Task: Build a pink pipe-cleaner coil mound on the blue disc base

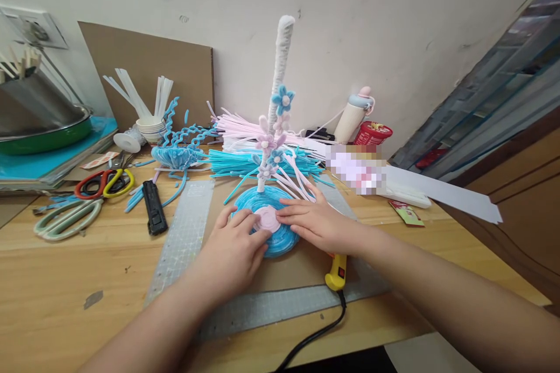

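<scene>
A round blue pipe-cleaner base (280, 243) lies flat with a pale pink coiled disc (268, 219) at its middle. My left hand (238, 245) rests on the left side, its fingers bent and apart, fingertips at the disc's edge. Stretched nearly flat, the fingers of my right hand (317, 220) touch the disc and base from the right. From the base's far edge rises a white wrapped stem (282, 49), leaning slightly, with blue, pink and lilac fuzzy flowers (283, 99). A yellow-handled glue gun (336, 274) lies partly hidden beneath my right forearm.
Under the work are cardboard (291, 277) and a cutting mat (175, 250). Blue pipe cleaners (236, 163) lie behind. Scissors (70, 218) and a black box cutter (154, 210) are left; a bottle (352, 116) and red tub (371, 134) stand back right. The glue gun's cord (315, 329) trails frontward.
</scene>
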A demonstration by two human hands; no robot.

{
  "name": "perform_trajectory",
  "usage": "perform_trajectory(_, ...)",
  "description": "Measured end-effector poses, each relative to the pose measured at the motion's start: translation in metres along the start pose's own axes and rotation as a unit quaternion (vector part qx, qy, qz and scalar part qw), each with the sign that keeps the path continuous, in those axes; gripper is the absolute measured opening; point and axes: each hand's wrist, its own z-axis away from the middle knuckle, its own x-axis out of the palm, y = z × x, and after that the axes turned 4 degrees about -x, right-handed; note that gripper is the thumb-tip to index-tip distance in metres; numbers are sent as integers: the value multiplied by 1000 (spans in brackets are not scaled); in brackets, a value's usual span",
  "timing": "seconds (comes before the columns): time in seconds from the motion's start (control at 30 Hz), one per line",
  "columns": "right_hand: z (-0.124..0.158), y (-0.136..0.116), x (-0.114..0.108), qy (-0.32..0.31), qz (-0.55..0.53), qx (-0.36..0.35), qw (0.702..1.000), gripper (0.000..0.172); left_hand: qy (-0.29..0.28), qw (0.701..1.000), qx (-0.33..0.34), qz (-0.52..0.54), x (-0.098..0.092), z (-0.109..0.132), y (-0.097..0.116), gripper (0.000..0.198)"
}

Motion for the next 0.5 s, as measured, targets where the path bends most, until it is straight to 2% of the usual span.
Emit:
perform_trajectory(0.1, -4, 1, -1, 21, -23, 69, 997, 31, 0, 1000, -2, 6, 0, 1, 0, 25)
perform_trajectory(0.2, -15, -3, -1, 55, 16, 132, 990, 26, -6, 1000, -9, 16, -1, 0, -2, 24)
perform_trajectory(0.3, -26, -7, 1, 46, 42, 142, 988, 25, -4, 999, -19, 32, -2, -2, -5, 22)
perform_trajectory(0.5, -38, 0, 7, 12, 25, 138, 990, 20, 29, 996, -28, 82, 0, -4, -11, 20)
